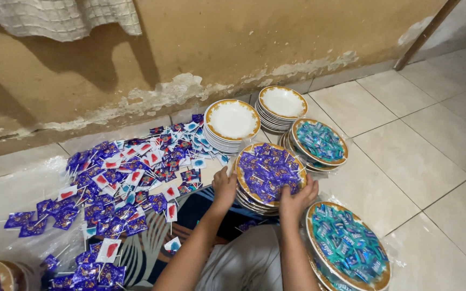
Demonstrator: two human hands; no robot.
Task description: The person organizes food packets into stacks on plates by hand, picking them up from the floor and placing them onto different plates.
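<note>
Hands grip opposite edges of one dish. The left hand [224, 187] curls its fingers over the near-left rim of a round, glossy white ceramic plate with a gold scalloped border [269, 173], and the right hand [297, 200] clasps the near-right rim; both sets of fingers sit narrow, closed on that rim. The plate is heaped with crinkled purple foil-wrapped lollipops and tops a stack of like plates, lying flat, face up; being round, it shows no long axis, and the thin white sticks in it point in mixed directions. Beyond the fingertips stand two stacks of bare white plates [232, 122], smooth and shiny. Right of the right fingers sits a plate of teal-wrapped sweets [319, 142], and another such plate [348, 246] lies just beside the right wrist. Left of the left fingers, loose purple lollipops [115, 183] lie scattered on clear plastic sheeting [6, 196] over pale glazed floor tiles [405, 156].
</note>
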